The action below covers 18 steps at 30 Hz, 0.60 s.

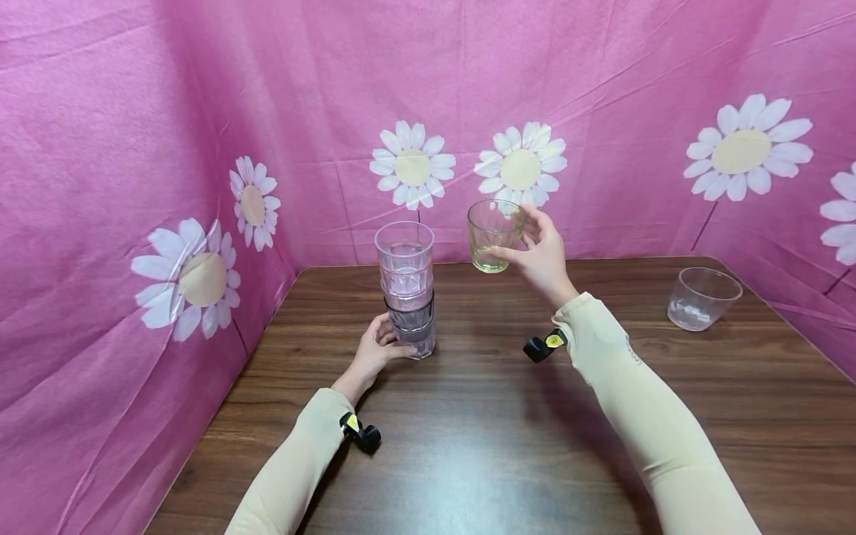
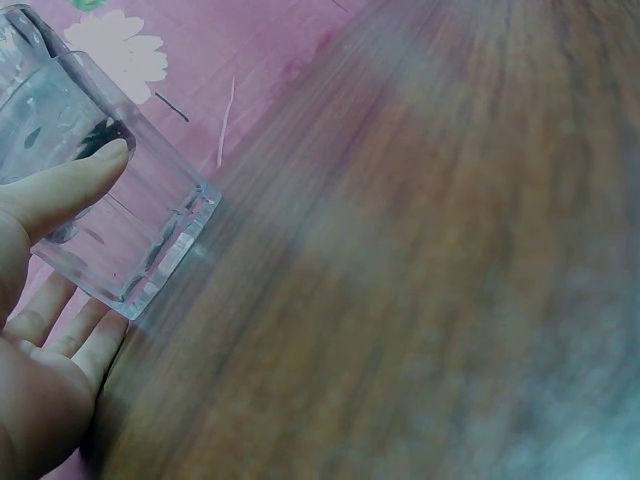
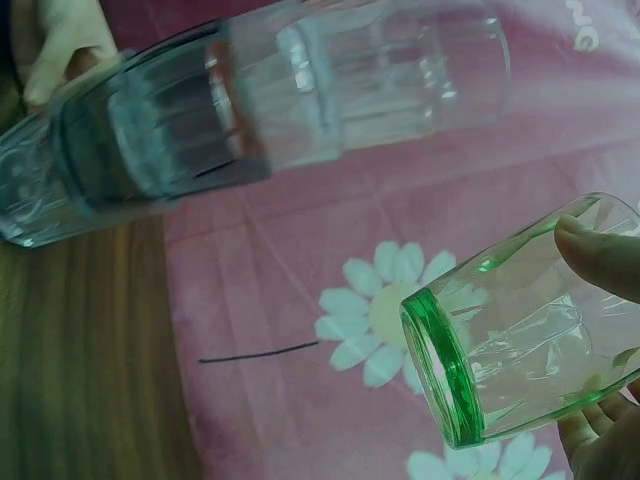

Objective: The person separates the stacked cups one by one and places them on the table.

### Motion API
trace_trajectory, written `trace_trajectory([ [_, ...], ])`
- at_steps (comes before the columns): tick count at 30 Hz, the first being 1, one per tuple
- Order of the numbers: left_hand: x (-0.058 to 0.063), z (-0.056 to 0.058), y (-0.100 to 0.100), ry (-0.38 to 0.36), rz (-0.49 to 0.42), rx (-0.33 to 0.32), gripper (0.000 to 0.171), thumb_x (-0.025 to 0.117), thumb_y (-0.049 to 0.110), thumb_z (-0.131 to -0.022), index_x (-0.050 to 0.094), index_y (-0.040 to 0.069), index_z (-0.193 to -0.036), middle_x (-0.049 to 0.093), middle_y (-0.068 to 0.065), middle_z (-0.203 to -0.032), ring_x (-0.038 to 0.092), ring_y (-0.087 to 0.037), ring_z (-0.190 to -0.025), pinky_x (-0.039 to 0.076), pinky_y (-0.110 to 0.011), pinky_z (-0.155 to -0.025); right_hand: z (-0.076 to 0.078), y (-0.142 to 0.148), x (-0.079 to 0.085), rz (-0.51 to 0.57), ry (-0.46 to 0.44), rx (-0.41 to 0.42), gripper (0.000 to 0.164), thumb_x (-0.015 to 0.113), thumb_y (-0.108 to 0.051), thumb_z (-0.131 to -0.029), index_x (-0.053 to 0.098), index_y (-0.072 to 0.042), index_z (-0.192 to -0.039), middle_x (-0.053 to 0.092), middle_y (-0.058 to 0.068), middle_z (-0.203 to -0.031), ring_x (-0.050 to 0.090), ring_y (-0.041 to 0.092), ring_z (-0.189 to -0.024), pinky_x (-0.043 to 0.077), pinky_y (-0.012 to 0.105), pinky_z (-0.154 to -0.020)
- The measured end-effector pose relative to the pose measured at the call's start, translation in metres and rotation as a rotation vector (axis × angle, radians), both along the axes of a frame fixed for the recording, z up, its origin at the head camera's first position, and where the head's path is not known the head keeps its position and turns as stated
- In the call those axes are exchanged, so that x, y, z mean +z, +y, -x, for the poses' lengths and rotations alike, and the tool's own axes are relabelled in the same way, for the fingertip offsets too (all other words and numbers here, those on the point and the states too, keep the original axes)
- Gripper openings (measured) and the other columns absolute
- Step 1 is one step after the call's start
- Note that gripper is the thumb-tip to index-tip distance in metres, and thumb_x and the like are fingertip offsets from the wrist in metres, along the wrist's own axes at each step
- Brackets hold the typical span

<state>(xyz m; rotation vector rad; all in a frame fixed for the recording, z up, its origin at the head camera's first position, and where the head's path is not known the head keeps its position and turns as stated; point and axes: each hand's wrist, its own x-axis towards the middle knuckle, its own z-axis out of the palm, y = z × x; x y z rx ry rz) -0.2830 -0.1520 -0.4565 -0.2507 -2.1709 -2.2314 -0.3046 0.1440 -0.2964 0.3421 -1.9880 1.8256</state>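
A tall stack of nested clear and smoky-grey glasses (image 1: 407, 279) stands upright on the table. My left hand (image 1: 376, 351) holds it near the base, and in the left wrist view the thumb (image 2: 75, 190) lies across the lowest glass (image 2: 165, 225) while the other fingers are behind or beneath. To the right of the stack and clear of the table, a green-tinted glass (image 1: 491, 236) is raised in my right hand (image 1: 543, 256), gripped at its side between thumb and fingers. Its thick green base (image 3: 445, 370) points toward the stack in the right wrist view.
A clear tumbler (image 1: 702, 301) stands apart at the table's right rear. Under everything is a dark wooden table (image 1: 455, 446), with pink cloth (image 1: 321, 89) printed with white daisies hanging behind and at both sides.
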Motion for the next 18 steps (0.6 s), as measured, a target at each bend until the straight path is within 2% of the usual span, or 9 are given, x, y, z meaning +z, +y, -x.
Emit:
trace_trajectory([
  [12,-0.003,0.002,0.0,0.001,-0.009,0.005,0.074,0.074,-0.021,-0.069,0.045,-0.004,-0.135,0.063,-0.012,-0.118,0.06,-0.016,-0.098,0.052,-0.03,-0.09,-0.001,0.017,-0.038,0.009,-0.109,-0.064,0.089,0.085,0.006,-0.071,0.037,0.006,-0.146,0.046,0.023,-0.142,0.043,0.031,-0.132,0.034,0.031,-0.114],
  [18,-0.001,0.0,0.001,0.001,-0.007,0.008,0.072,0.073,-0.022,-0.07,0.045,-0.005,-0.134,0.062,-0.012,-0.118,0.06,-0.017,-0.099,0.051,-0.03,-0.091,-0.002,0.024,-0.055,0.033,-0.144,-0.09,0.087,0.084,0.009,-0.071,0.038,0.007,-0.145,0.047,0.025,-0.141,0.044,0.032,-0.131,0.035,0.03,-0.113],
])
